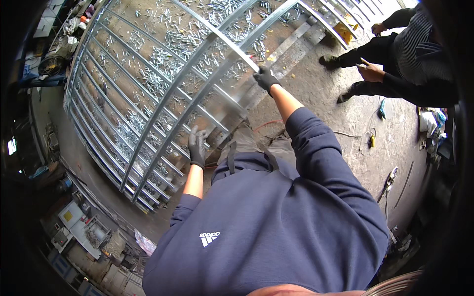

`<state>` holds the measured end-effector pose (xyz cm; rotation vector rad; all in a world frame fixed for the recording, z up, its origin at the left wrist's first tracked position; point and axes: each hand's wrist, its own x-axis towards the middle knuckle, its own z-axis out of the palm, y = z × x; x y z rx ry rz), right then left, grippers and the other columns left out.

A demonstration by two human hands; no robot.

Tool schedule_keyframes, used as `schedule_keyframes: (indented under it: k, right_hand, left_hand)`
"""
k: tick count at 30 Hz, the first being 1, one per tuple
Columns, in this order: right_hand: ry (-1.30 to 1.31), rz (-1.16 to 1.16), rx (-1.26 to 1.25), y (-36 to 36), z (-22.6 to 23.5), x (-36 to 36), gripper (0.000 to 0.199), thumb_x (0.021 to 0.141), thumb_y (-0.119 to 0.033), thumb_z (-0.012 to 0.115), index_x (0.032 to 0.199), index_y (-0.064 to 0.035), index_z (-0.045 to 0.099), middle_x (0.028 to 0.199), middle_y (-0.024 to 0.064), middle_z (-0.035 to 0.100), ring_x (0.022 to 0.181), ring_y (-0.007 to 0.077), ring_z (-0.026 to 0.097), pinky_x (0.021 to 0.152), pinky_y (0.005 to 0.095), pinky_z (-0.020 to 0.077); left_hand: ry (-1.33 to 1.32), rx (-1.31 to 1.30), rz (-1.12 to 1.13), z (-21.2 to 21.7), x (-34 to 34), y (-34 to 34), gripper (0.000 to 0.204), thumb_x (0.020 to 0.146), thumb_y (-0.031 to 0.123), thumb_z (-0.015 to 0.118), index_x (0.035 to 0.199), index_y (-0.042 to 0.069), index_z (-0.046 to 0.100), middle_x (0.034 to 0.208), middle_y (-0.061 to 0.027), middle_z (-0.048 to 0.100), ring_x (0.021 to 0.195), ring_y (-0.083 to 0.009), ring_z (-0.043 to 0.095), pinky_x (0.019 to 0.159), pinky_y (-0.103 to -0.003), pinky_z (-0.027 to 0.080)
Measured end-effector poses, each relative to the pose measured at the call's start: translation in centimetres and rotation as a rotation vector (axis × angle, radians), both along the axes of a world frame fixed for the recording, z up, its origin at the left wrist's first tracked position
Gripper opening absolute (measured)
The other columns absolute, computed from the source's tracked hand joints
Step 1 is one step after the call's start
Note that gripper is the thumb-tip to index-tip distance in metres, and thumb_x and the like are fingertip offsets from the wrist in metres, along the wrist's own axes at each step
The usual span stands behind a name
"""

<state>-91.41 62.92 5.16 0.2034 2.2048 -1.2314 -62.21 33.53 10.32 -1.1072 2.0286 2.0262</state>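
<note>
In a dark work glove, my right hand [266, 79] is closed around the near end of a pale metal bar [224, 38], which runs away to the upper left across the frame. My left hand [197, 145], also gloved, is open with its fingers pointing up beside the bar ends at the frame's near side. Whether it touches one cannot be made out. The large metal frame [170, 103] has long rails crossed by several parallel bars. Beneath and between them lie many loose, shiny metal pieces [197, 47], too small to name surely.
At the right stands another person [414, 54] in dark clothes, hands raised in front. A yellow object [347, 28] lies past the frame's corner. On the concrete floor [345, 123] are a cable and a yellow-black tool [372, 139]. Cluttered benches [84, 229] stand lower left.
</note>
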Motion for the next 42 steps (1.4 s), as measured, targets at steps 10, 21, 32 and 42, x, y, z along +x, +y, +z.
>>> schedule_keyframes:
  k: [10, 21, 32, 42]
  right_hand:
    - [-0.228, 0.214, -0.413, 11.9, 7.4, 7.7, 0.026, 0.101, -0.029, 0.05, 0.115, -0.0109, 0.064, 0.069, 0.0039, 0.058, 0.048, 0.0126, 0.048, 0.041, 0.0305, 0.0377]
    - [-0.325, 0.051, -0.146, 42.3, -4.3, 33.3, 0.039, 0.099, -0.045, 0.06, 0.087, -0.0078, 0.066, 0.057, -0.0002, 0.049, 0.042, 0.0148, 0.043, 0.04, 0.0358, 0.0307]
    - [-0.246, 0.142, -0.026, 53.2, -2.9, 48.0, 0.029, 0.098, -0.029, 0.06, 0.108, -0.0042, 0.069, 0.089, 0.0126, 0.071, 0.077, 0.0181, 0.068, 0.066, 0.0354, 0.0531]
    - [-0.481, -0.207, 0.185, 54.9, 5.1, 53.4, 0.046, 0.097, -0.05, 0.06, 0.091, -0.0058, 0.07, 0.068, 0.0016, 0.061, 0.058, 0.0132, 0.053, 0.055, 0.0336, 0.0415]
  left_hand:
    - [0.21, 0.006, -0.113, 2.2, -3.1, 18.1, 0.042, 0.103, 0.027, 0.059, 0.14, 0.008, 0.053, 0.118, -0.0092, 0.069, 0.096, -0.0164, 0.068, 0.084, -0.029, 0.054]
    - [-0.337, 0.639, -0.12, -6.8, -7.9, 38.5, 0.088, 0.101, 0.059, 0.046, 0.162, 0.008, 0.009, 0.163, -0.0228, 0.029, 0.143, -0.0395, 0.041, 0.117, -0.05, 0.035]
    - [-0.29, 0.889, 0.163, -12.8, -7.1, 38.9, 0.042, 0.098, 0.057, 0.055, 0.107, 0.016, 0.054, 0.099, -0.0128, 0.063, 0.091, -0.0356, 0.067, 0.085, -0.052, 0.057]
    - [0.004, 0.722, 0.388, -12.6, -12.9, 33.9, 0.043, 0.096, 0.055, 0.06, 0.107, 0.014, 0.055, 0.095, -0.0119, 0.065, 0.089, -0.0335, 0.066, 0.08, -0.051, 0.056]
